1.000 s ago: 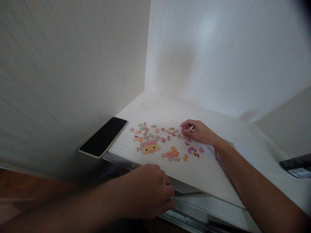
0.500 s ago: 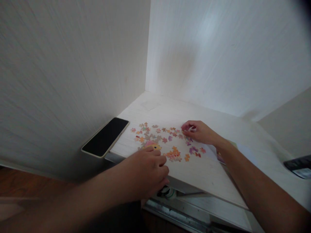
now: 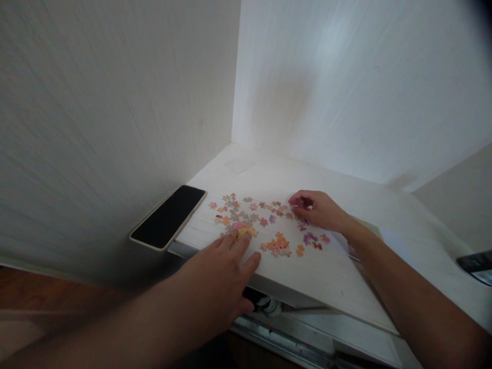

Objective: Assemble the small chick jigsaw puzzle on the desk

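Small jigsaw puzzle pieces (image 3: 263, 221) in pink, orange, purple and grey lie scattered on the white tabletop (image 3: 315, 274). Near the front edge, several orange pieces form a joined cluster (image 3: 280, 245). My left hand (image 3: 230, 266) lies palm down with fingers spread, its fingertips touching a pink and yellow section of puzzle (image 3: 246, 230) and partly covering it. Over the right side of the pieces, my right hand (image 3: 315, 207) is curled, thumb and fingers drawn together; what they pinch, if anything, is too small to make out.
A phone (image 3: 167, 218) with a dark screen lies at the left, overhanging the table edge. Printed paper (image 3: 369, 230) lies partly under my right forearm. A dark object (image 3: 476, 266) is at the far right. Walls close in the back and left; an open drawer space (image 3: 292, 328) shows below.
My left hand has spread its fingers from a curled pose and shifted slightly left on the pink and yellow section. The right hand stays nearly in place, still curled.
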Action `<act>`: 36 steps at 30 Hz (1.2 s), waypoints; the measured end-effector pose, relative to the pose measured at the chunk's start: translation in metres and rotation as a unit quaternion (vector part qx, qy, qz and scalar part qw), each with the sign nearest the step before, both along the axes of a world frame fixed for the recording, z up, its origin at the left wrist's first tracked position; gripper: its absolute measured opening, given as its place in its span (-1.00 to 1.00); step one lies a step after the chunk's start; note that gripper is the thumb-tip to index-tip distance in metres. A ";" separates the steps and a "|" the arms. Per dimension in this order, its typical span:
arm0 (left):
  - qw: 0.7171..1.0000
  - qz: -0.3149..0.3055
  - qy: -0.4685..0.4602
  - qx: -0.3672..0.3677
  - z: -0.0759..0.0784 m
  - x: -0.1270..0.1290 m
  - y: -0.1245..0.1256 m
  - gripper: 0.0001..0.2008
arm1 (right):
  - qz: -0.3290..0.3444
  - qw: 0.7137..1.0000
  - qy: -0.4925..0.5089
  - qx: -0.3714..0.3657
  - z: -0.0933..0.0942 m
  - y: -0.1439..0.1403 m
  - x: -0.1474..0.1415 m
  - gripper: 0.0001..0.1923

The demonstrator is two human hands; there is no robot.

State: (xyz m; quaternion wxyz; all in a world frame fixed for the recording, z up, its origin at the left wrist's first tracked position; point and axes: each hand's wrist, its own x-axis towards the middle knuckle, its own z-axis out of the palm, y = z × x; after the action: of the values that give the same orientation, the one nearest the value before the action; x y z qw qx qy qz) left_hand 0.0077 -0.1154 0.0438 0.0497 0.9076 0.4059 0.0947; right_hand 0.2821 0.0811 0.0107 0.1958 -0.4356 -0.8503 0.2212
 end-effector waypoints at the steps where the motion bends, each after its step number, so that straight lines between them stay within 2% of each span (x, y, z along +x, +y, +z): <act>1: 1.000 0.002 0.003 -0.002 0.000 -0.001 0.000 -0.67 | -0.003 1.000 -0.003 0.011 0.000 -0.001 -0.001 -0.84; 6: 1.000 0.012 0.022 -0.004 0.003 -0.002 -0.004 -0.60 | -0.031 0.997 -0.002 0.072 0.001 -0.002 -0.003 -0.81; 10: 1.000 0.006 0.011 -0.006 0.002 0.000 -0.006 -0.65 | -0.032 0.993 0.007 0.112 0.001 -0.002 -0.005 -0.78; 16: 0.998 0.037 0.029 -0.036 0.003 0.003 -0.006 -0.49 | -0.037 0.994 -0.005 0.106 0.002 -0.004 -0.008 -0.79; 21: 0.999 0.018 0.028 -0.019 0.009 0.004 -0.001 -0.60 | -0.037 0.995 0.001 0.097 0.004 -0.009 -0.012 -0.81; 25: 0.999 0.029 0.014 -0.021 0.015 0.001 0.025 -0.78 | -0.022 0.996 0.012 0.090 0.005 -0.013 -0.018 -0.80; 28: 0.995 0.090 0.016 0.041 0.013 -0.001 0.060 -0.79 | -0.003 0.997 0.009 0.077 0.008 -0.014 -0.019 -0.82; 32: 0.989 0.132 -0.014 0.070 -0.001 0.003 0.109 -0.75 | -0.007 0.999 -0.002 0.040 0.008 -0.009 -0.010 -0.80; 36: 0.991 0.127 -0.004 0.042 -0.016 0.012 0.134 -0.74 | -0.002 0.999 -0.046 0.018 0.005 0.001 0.001 -0.81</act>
State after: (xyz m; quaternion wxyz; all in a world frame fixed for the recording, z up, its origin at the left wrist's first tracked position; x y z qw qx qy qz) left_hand 0.0196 0.0189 0.0280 0.0010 0.8496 0.5134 0.1209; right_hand 0.2833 0.0820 0.0160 0.1651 -0.4433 -0.8614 0.1850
